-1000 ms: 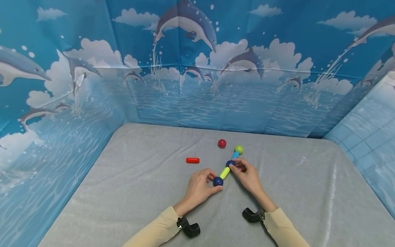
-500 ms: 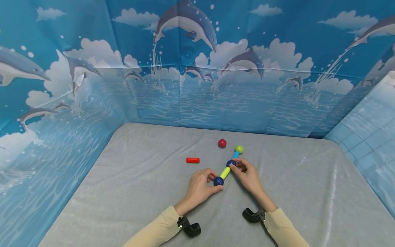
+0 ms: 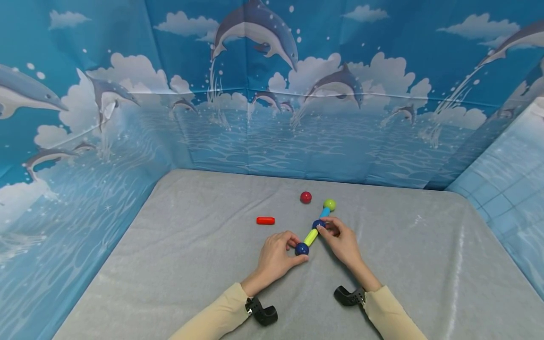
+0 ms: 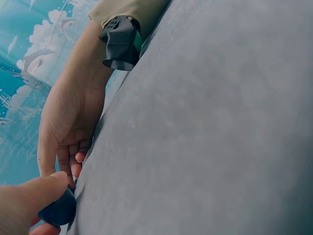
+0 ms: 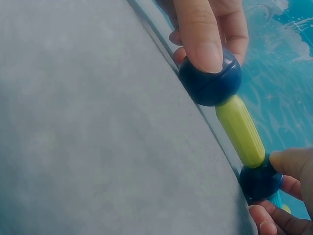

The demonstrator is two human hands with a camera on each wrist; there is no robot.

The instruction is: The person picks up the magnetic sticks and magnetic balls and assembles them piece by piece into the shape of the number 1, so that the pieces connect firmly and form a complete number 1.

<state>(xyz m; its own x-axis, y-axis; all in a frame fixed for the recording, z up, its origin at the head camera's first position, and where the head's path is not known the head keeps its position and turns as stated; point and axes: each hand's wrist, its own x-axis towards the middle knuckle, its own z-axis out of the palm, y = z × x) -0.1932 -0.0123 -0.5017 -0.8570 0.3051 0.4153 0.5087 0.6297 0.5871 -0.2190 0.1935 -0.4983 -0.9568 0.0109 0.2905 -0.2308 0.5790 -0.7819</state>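
Dark blue and glossy, the near ball (image 3: 302, 249) sits between the thumb and fingers of your left hand (image 3: 274, 255), held in a narrow pinch. Your right hand (image 3: 343, 242) pinches the far ball (image 3: 318, 224), also dark blue, with thumb and fingertips curled close on it. Between your two grips runs the yellow-green ribbed rod (image 3: 311, 237), meeting a blue ball at each end; the right wrist view shows no gap at either joint.

Just beyond your right-hand grip, the light blue rod (image 3: 325, 213) leads on from the far ball to the lime green ball (image 3: 329, 204). So three balls and two rods already make one chain, nearly straight, slanting away from you over the grey cloth (image 3: 204, 226).

Two pieces are not part of it: the red ball (image 3: 306, 197), past your right-hand grip and a little to its left, and the red rod (image 3: 265, 220), beyond your left-hand grip. Judging by how things lie, the chain looks joined throughout, and only those two red pieces remain unattached.
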